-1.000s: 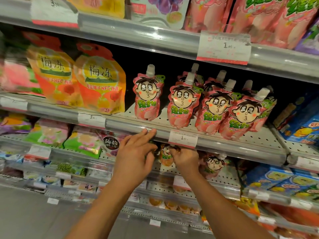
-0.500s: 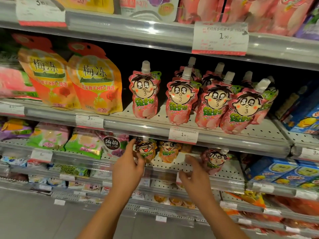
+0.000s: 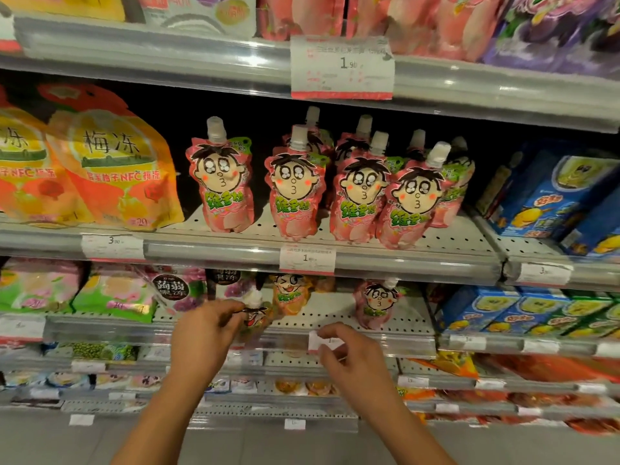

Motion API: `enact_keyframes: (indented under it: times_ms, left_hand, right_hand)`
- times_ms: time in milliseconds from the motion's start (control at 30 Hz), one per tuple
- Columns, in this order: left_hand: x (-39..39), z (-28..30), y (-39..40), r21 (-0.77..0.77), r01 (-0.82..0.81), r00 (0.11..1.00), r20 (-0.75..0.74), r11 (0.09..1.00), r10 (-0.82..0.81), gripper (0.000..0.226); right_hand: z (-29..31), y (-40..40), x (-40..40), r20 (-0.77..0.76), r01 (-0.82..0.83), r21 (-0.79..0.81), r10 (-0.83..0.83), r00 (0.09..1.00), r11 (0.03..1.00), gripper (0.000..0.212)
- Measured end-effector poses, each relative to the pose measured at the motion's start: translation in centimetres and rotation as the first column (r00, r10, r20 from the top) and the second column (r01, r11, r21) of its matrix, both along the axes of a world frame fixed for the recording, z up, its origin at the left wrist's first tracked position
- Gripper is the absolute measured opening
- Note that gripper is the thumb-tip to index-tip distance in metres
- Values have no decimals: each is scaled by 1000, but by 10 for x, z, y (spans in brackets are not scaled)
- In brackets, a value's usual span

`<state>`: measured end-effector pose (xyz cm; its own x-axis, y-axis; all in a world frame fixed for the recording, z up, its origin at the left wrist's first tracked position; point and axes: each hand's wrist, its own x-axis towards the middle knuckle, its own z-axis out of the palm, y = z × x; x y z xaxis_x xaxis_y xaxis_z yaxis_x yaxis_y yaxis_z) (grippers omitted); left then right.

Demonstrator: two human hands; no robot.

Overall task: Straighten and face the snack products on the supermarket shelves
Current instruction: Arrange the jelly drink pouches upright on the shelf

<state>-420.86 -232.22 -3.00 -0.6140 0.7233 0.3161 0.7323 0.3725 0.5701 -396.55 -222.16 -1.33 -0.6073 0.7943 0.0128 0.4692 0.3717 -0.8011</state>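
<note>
Head view, step in hand: an orange pouch (image 3: 256, 318) on the third shelf (image 3: 375, 318) is being pulled forward and turned to face out.
Left hand (image 3: 204, 333): fingers are curled round the pouch just below its white cap (image 3: 254, 297); the pouch is gripped.
Right hand (image 3: 349, 350): fingers are loosely curled in front of the shelf rail (image 3: 385, 344), next to a white price tag (image 3: 323, 340). Whether the tag is pinched cannot be told; motion blur hides the fingertips.
Pouch position: at the front edge of the third shelf, tilted, its printed face partly hidden by the left hand.
Neighbours: a second orange pouch (image 3: 290, 293) stands just behind and to the right; a pink pouch (image 3: 377, 305) stands well apart, further right.
Method, as judged: the pouch should be held low on the neck, stood upright on its base, and its face turned square to the aisle before release.
Edges: the rail forms a lip, so the base should be seated behind it, not on it.
Open room: bare perforated shelf lies between the orange pouches and the pink pouch, enough for sideways shifting.
Overhead limit: the second shelf rail (image 3: 235, 253) sits close above the caps, so lifting should be kept low.
Risk, as judged: the thin base may tip if released while tilted.
</note>
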Motion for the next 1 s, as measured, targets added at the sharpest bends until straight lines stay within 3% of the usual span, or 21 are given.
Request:
enact_keyframes:
  times_ms: [100,167,300,367,467,567,633,833,1000]
  left_hand:
    - [23,1,-3,5,130,991,-40,991,-130,9]
    - [38,4,1,-19,228,972,-61,974,-228,20]
    - [65,11,8,-27,324,941,-88,946,-325,23]
    - [72,15,7,-36,338,939,-55,941,-339,24]
    - [73,24,2,30,301,950,-92,953,-298,35]
    - [68,32,0,201,163,964,-243,966,-112,46]
    - [65,35,1,257,91,965,-262,962,-21,55]
    - [59,25,12,-5,42,956,-290,999,-42,84]
    - [57,28,9,-66,29,951,-306,997,-48,87]
  right_hand:
    - [8,-2,-2,16,-42,43,42,999,998,32]
    - [13,-3,-5,34,-89,64,87,996,994,37]
    - [17,0,-7,46,-125,163,119,992,979,9]
    - [15,6,-4,54,-104,203,95,994,974,6]
    - [11,17,5,63,-56,225,43,997,973,6]
    - [6,34,8,25,46,258,-54,998,965,2]
    - [4,44,5,-5,124,254,-127,992,959,4]
    - [-6,58,-18,-35,242,231,-241,970,942,13]
    - [-8,69,-35,50,316,241,-337,940,918,16]
